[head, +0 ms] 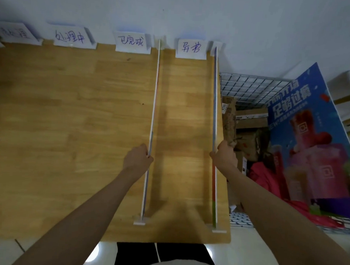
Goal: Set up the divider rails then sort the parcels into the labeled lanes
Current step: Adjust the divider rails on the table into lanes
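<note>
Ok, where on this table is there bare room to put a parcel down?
The wooden table left of the left rail is bare up to the label cards. The lane between it and the right rail is bare but narrow. The wire basket is crowded.

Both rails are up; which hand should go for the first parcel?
Right, probably. The right hand grips the right rail at the table's edge, beside the wire basket of parcels. The left hand is farther away.

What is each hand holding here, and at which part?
The left hand grips the thin white divider rail on the left along its top edge, nearer the near end. The right hand grips the thin white right-hand rail likewise.
</note>
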{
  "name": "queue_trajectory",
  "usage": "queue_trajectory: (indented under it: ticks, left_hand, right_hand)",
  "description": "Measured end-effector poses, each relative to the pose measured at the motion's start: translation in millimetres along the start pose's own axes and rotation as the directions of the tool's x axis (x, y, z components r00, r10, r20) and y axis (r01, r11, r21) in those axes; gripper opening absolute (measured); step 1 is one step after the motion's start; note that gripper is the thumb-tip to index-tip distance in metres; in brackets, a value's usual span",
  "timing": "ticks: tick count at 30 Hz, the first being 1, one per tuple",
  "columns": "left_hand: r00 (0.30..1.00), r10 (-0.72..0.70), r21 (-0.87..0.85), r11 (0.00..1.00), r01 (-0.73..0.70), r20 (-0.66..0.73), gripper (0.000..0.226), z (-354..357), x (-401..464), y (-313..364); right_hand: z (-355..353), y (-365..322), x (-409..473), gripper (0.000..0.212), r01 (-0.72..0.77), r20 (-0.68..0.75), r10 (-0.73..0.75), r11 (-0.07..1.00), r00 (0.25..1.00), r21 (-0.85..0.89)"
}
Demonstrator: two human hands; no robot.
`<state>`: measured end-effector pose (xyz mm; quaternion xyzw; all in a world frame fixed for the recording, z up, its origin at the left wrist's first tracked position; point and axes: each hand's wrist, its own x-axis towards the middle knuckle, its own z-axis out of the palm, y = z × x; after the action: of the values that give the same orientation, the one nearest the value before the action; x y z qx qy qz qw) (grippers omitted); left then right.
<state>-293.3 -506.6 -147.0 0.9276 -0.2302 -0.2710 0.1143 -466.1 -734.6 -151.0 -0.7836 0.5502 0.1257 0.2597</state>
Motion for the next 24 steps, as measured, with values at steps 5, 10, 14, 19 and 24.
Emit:
queue_trajectory:
  ticks: [5, 10, 14, 19, 24]
  left_hand:
    - [1.0, -0.015, -0.024, 1.0, 0.015, 0.023, 0.022, 2.2, -4.8, 2.9]
    - [0.999, -0.028, -0.042, 0.999, 0.029, 0.028, 0.025, 5.2, -5.3, 1.9]
    - [0.999, -0.032, -0.038, 0.999, 0.033, 0.028, 0.026, 5.5, -5.4, -0.2]
    - [0.999, -0.048, -0.034, 0.998, 0.049, 0.024, 0.026, 5.7, -5.6, -3.4]
    - [0.999, -0.044, -0.035, 0.998, 0.045, 0.029, 0.026, 5.3, -5.7, -5.0]
  right_hand:
    - [5.6, 6.8, -8.1, 0.033, -0.008, 0.025, 0.008, 1.0, 1.0, -0.02]
    - [3.5, 8.5, -8.0, 0.032, -0.01, 0.012, 0.011, 0.999, 1.0, -0.032]
    - [1.0, 12.2, -6.4, 0.029, 0.0, 0.002, 0.0, 0.999, 1.0, -0.041]
    - [2.8, 17.0, -7.6, 0.026, 0.008, -0.004, -0.008, 0.999, 1.0, -0.052]
    - [2.7, 18.2, -9.3, 0.027, -0.014, -0.002, 0.014, 0.998, 1.0, -0.062]
